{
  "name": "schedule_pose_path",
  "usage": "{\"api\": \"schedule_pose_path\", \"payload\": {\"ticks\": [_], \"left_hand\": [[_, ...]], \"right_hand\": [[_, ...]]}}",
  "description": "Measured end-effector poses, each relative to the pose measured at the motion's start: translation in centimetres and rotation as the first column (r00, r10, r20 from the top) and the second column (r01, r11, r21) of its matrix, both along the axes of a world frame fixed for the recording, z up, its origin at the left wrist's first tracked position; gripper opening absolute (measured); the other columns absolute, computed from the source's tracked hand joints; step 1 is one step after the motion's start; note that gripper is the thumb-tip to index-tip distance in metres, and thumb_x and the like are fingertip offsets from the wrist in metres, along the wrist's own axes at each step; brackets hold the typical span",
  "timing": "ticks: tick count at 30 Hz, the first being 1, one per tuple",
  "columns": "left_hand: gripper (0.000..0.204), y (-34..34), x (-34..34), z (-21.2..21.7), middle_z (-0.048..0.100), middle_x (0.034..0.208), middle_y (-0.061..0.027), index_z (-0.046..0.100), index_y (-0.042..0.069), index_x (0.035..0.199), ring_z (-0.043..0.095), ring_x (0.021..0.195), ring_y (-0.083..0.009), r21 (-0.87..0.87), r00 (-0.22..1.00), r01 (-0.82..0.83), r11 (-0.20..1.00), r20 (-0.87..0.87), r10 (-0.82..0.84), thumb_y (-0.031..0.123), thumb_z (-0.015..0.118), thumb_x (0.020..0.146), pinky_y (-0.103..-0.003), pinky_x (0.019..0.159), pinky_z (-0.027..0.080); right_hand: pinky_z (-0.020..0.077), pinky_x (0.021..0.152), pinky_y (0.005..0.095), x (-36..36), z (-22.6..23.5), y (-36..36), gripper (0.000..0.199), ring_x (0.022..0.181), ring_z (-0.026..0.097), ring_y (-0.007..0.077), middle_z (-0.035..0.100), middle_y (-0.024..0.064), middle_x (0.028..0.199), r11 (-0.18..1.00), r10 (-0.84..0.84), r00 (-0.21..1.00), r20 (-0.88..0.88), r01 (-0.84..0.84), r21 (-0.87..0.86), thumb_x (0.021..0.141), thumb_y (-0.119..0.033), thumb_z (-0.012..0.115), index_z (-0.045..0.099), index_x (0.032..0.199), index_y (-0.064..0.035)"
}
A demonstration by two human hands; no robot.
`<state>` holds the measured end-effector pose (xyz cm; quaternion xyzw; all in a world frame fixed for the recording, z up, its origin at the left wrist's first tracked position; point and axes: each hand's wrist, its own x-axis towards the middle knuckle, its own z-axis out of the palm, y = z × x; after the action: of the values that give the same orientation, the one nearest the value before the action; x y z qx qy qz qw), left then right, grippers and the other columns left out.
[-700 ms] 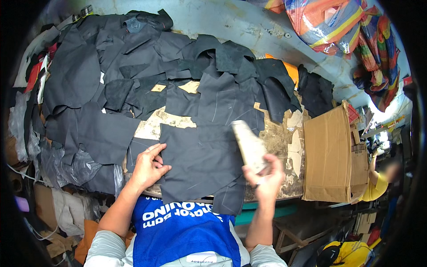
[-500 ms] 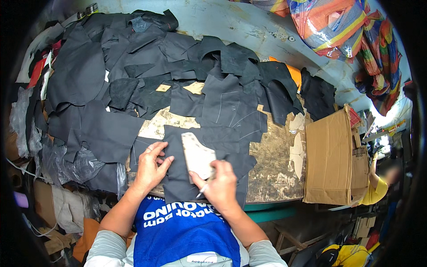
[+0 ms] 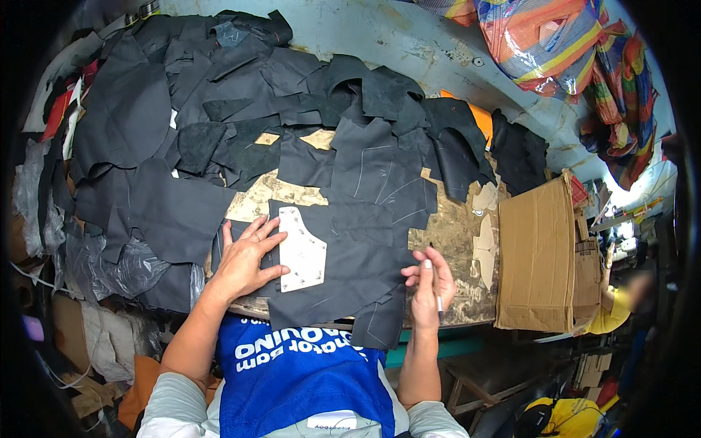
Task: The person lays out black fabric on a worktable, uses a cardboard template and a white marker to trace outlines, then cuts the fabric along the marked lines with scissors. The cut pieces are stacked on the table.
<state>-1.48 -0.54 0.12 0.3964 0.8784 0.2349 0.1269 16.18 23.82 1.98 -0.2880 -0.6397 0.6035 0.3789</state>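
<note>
A white pattern template [image 3: 301,252] with small dark marks lies flat on a black leather piece [image 3: 358,270] in front of me. At the template's left edge is my left hand [image 3: 248,261], its fingers spread and its thumb and fingertips next to that edge. Off to the right, over the leather's right side and the worn board, I hold up my right hand [image 3: 429,286]. A slim pen [image 3: 440,304] is held in it, its pale end sticking out by the palm and most of it hidden by the fingers.
Black leather scraps [image 3: 241,80], some with chalked outlines, overlap across the table. Thin paper patterns [image 3: 484,252] lie on the worn board [image 3: 456,241]. A cardboard box [image 3: 537,255] stands at the right. Colourful woven sacks [image 3: 540,44] hang at the back; a person in yellow [image 3: 619,310] is beyond.
My right hand has moved right, off the template, with the pen. The template has shifted left and now lies flat and straighter. My left hand has come down slightly left beside it.
</note>
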Motion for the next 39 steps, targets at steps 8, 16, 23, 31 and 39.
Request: {"api": "schedule_pose_path", "payload": {"ticks": [8,16,23,31,39], "left_hand": [[0.062,1.2,6.9,2.5,0.035,0.138,-0.0294,0.053,0.000,0.123,0.029,0.134,-0.0420,0.296,0.976,0.212,0.932,-0.106,-0.188,0.039,0.069,0.078,-0.057,0.105,0.026],[0.085,3.0,10.5,0.4,0.023,0.133,-0.0456,0.039,-0.015,0.129,0.012,0.130,-0.0608,0.044,0.940,0.332,0.942,0.073,-0.335,0.056,0.054,0.086,-0.064,0.108,0.011],[0.089,3.0,10.5,-0.1,0.026,0.132,-0.0447,0.034,-0.019,0.128,0.013,0.130,-0.0593,0.014,0.925,0.370,0.929,0.092,-0.369,0.055,0.055,0.085,-0.064,0.108,0.009],[0.085,3.0,10.4,-0.3,0.035,0.131,-0.0382,0.036,-0.017,0.129,0.026,0.130,-0.0507,0.034,0.932,0.347,0.937,0.104,-0.348,0.052,0.057,0.085,-0.061,0.109,0.014],[0.045,4.2,7.6,-0.1,0.053,0.118,-0.0281,0.051,-0.014,0.116,0.047,0.113,-0.0396,0.176,0.996,0.091,0.980,-0.012,-0.091,0.012,0.058,0.080,-0.042,0.094,0.042]], "right_hand": [[0.0497,0.058,0.0223,-1.7,1.4,-1.4,0.019,0.072,0.063,0.0142,0.060,0.0140,0.098,0.977,0.209,0.977,-0.051,-0.206,0.052,0.094,-0.008,0.055,0.061,0.106,0.0062],[0.0500,0.061,0.0283,-6.5,-0.6,-6.8,0.013,0.070,0.064,0.0157,0.065,0.0101,0.081,0.661,0.736,0.647,0.199,-0.750,-0.008,0.086,-0.009,0.063,0.065,0.087,0.0045],[0.0506,0.063,0.0321,-7.6,-0.2,-6.9,0.018,0.068,0.064,0.0234,0.066,0.0140,0.080,0.461,0.777,0.488,0.398,-0.871,0.168,0.085,-0.012,0.064,0.065,0.083,0.0058],[0.0510,0.064,0.0358,-8.8,0.3,-7.6,0.020,0.071,0.065,0.0312,0.067,0.0164,0.079,0.362,0.724,0.488,0.488,-0.870,0.334,0.083,-0.012,0.065,0.065,0.075,0.0069],[0.0486,0.068,0.0393,-16.6,-1.1,-6.6,0.018,0.073,0.061,0.0368,0.062,0.0206,0.077,0.475,0.611,0.663,0.432,-0.744,0.470,0.082,-0.009,0.064,0.059,0.074,0.0069]]}}
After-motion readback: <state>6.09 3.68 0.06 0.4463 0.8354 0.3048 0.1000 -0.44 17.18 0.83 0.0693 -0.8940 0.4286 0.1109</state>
